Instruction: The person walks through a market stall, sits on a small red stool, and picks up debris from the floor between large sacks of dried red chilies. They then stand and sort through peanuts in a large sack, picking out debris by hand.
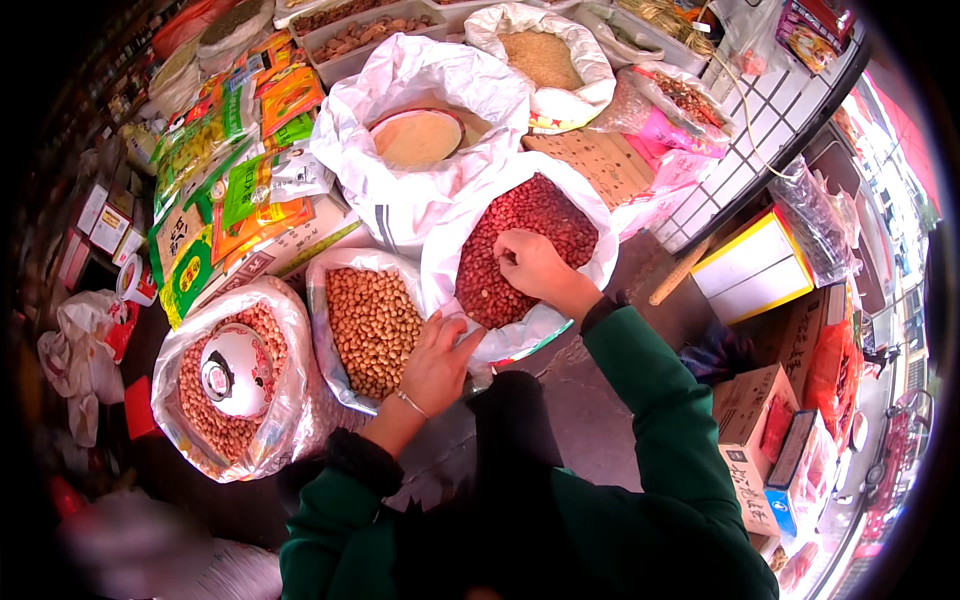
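My right hand [536, 266] is over a white sack of dark red peanuts [487, 292], its fingers curled inward at the nuts' surface; whether it holds any is hidden. My left hand [439, 360], with a thin bracelet at the wrist, rests with fingers spread at the near rim of that sack, beside a bag of light brown nuts or beans [371, 322]. Further left stands a bag of pinkish peanuts [281, 337] with an upturned white patterned bowl [244, 367] lying on them. Behind the red peanuts is a white sack [360, 82] with a round dish of pale grain-like goods.
Colourful food packets [202, 135] lie on a carton at the left. A sack of tan grain [540, 60] and plastic tubs stand at the back. On the right are a wooden stick [679, 274], a yellow-edged white box [754, 266] and cardboard boxes [754, 397].
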A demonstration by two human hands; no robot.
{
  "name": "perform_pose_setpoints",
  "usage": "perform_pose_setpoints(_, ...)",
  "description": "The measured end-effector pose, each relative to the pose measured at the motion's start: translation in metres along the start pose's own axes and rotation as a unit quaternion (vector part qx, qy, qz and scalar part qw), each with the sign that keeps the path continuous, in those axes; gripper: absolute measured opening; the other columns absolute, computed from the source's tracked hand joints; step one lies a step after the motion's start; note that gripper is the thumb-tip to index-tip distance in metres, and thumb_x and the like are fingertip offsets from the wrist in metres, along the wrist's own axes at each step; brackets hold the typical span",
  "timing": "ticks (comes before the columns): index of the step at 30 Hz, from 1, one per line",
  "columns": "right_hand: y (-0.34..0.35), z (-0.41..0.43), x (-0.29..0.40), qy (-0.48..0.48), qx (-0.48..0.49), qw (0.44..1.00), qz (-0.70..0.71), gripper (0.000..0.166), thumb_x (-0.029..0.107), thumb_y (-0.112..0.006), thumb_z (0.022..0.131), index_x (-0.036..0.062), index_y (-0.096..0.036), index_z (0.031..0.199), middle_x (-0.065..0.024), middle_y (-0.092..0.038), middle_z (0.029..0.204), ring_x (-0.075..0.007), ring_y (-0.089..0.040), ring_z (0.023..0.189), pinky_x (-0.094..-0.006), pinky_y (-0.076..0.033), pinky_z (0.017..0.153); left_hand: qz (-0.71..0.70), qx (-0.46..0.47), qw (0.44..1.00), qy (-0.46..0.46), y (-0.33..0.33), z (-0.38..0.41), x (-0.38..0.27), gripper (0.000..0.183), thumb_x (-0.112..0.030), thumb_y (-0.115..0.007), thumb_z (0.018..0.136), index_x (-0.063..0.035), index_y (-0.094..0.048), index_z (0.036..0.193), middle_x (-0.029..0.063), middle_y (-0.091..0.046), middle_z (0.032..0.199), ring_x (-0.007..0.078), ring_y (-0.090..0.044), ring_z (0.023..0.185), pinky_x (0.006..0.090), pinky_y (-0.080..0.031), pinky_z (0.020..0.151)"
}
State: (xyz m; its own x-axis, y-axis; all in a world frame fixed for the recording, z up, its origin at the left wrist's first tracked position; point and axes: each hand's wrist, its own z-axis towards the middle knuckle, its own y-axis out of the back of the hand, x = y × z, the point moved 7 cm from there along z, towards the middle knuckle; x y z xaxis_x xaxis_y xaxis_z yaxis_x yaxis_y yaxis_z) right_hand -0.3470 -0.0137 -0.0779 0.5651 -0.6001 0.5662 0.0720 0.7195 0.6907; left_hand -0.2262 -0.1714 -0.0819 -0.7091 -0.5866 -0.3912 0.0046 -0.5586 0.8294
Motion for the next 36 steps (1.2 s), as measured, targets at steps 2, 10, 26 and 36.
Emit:
perform_pose_setpoints(2, 0.001, -0.006, 0.01, -0.008, 0.023, 0.999, 0.035, 0.008, -0.003, -0.059, 0.071, 0.0011, -0.058, 0.078, -0.011, -0.059, 0.074, -0.0242, -0.06, 0.066, -0.0311, -0.048, 0.06, -0.003, -0.005, 1.0, -0.001, 0.001, 0.001, -0.001, 0.042, -0.002, -0.054, 0.074, -0.0054, -0.055, 0.116, 0.0141, -0.048, 0.106, 0.0354, -0.046, 0.105, 0.0462, -0.033, 0.103)
perform_pose_setpoints(10, -0.034, -0.021, 0.057, 0.114, 0.168, 0.977, 0.063, 0.006, 0.003, -0.063, 0.071, 0.0015, -0.059, 0.075, -0.0121, -0.056, 0.072, -0.0315, -0.058, 0.069, -0.0372, -0.047, 0.062, 0.002, 0.006, 1.0, 0.004, -0.01, -0.003, 0.005, 0.043, -0.002, -0.054, 0.074, -0.0064, -0.055, 0.117, 0.0143, -0.048, 0.107, 0.0357, -0.046, 0.107, 0.0467, -0.032, 0.103)
perform_pose_setpoints(26, 0.002, -0.013, 0.072, -0.091, 0.025, 0.96, 0.264, 0.006, -0.001, -0.062, 0.081, -0.0001, -0.063, 0.087, -0.0062, -0.061, 0.08, -0.014, -0.06, 0.073, -0.0257, -0.048, 0.063, -0.795, -0.108, 0.478, 0.357, -0.02, 0.03, 0.019, 0.021, -0.022, -0.044, 0.096, -0.0033, -0.052, 0.092, 0.0064, -0.056, 0.084, 0.0141, -0.051, 0.069, 0.0291, -0.042, 0.057)
perform_pose_setpoints(36, -0.002, 0.009, -0.003, -0.009, 0.001, 1.0, -0.009, 0.014, 0.001, -0.066, 0.072, 0.0044, -0.063, 0.086, -0.0121, -0.058, 0.081, -0.0259, -0.059, 0.073, -0.0324, -0.048, 0.065, -0.816, -0.116, 0.44, 0.357, -0.062, 0.031, 0.045, 0.014, -0.016, -0.044, 0.094, -0.0053, -0.05, 0.087, -0.0005, -0.041, 0.069, 0.0093, -0.036, 0.057, 0.0236, -0.031, 0.049)
